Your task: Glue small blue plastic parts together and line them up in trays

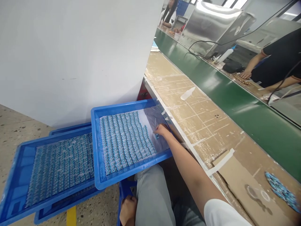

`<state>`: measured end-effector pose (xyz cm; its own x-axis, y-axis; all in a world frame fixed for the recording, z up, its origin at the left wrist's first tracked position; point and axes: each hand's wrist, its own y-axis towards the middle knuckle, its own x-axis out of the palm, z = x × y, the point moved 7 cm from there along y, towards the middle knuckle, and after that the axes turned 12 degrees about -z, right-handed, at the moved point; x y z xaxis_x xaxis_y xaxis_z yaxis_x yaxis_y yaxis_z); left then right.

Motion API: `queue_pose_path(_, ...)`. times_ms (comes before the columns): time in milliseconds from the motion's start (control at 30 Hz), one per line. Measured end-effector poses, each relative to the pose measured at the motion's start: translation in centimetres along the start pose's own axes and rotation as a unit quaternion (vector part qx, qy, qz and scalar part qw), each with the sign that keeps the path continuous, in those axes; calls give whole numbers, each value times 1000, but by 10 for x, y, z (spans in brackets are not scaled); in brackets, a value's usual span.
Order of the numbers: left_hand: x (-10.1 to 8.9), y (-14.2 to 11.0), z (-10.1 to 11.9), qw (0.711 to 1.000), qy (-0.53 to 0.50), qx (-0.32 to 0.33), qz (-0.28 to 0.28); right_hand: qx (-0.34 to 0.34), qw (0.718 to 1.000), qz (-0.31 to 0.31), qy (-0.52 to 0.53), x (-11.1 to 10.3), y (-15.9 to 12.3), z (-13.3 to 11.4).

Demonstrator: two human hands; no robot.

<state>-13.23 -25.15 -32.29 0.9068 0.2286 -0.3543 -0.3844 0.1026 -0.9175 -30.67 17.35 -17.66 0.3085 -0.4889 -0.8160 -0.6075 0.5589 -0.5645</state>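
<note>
My right hand (161, 129) reaches over a blue plastic tray (94, 147), its fingers pinched together at a small blue piece (157, 136). Close rows of small blue-and-white patterned pieces (125, 141) cover most of the pale sheet lining this tray. Bare grey lining shows at the tray's right side, under my right hand. Down beside my grey trouser leg (152, 194), my left hand (128, 208) is closed with its fingers curled. Whatever it may hold is hidden.
Another blue tray (23, 169) of similar rows sits lower left, above further trays. A worktable (197, 122) runs along my right, holding a pile of blue pieces (281, 190). Beyond lie a green conveyor belt (218, 106) and co-workers. A white panel (77, 56) stands ahead.
</note>
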Motion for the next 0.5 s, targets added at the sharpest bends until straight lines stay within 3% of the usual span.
queue_pose_path(167, -3, -2, 2, 1000, 3, 1, -3, -4, 1000, -23, 8, 18, -7, 4)
queue_pose_path(500, -2, 0, 2, 1000, 4, -4, -7, -79, 996, 17, 50, 20, 13, -11)
